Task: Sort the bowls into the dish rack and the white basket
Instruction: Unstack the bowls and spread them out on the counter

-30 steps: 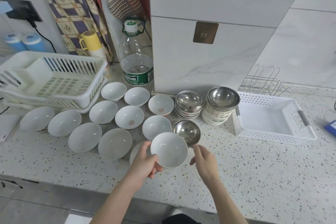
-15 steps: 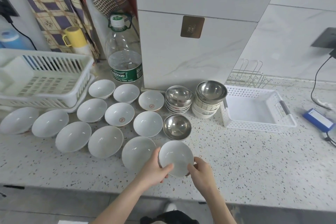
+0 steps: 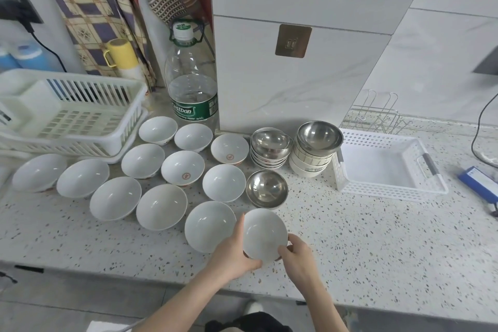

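A small white bowl (image 3: 265, 234) sits near the counter's front edge, held from both sides: my left hand (image 3: 231, 253) grips its left rim and my right hand (image 3: 297, 255) holds its lower right rim. Several more white bowls, such as a large one (image 3: 207, 224), are spread across the counter to the left. A single steel bowl (image 3: 267, 188) stands just behind the held bowl. Two stacks, one of steel-topped bowls (image 3: 270, 147) and one with a steel bowl on white bowls (image 3: 318, 143), stand by the white basket (image 3: 428, 191). The white dish rack (image 3: 80, 113) sits far left.
A large water bottle (image 3: 192, 83) and a yellow mug (image 3: 122, 55) stand behind the bowls. A white cabinet block (image 3: 296, 62) rises at the back centre. A wire rack (image 3: 377, 118) lies behind the basket. A blue box (image 3: 478, 183) and a cable sit far right.
The white bowl came down from in front of the steel bowl to the counter near the front edge. My right hand moved onto its rim. The view shifted slightly.
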Available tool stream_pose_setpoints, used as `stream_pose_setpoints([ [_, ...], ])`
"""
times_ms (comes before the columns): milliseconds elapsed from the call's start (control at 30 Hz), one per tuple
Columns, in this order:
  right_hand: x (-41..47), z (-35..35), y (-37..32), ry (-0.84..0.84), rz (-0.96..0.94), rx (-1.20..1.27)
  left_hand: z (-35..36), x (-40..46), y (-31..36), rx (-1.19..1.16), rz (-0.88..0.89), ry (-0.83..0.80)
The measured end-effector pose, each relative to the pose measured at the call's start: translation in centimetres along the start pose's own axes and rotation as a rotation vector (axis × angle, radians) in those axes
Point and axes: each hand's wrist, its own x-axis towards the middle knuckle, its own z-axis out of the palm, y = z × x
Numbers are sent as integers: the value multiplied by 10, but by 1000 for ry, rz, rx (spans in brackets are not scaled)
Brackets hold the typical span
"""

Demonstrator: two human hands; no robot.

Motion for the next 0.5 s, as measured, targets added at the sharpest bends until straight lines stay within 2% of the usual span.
stream_pose_setpoints([
  [500,7,-14,-2,-191,-13,-17,-10,-2,17,328,-136,-16],
])
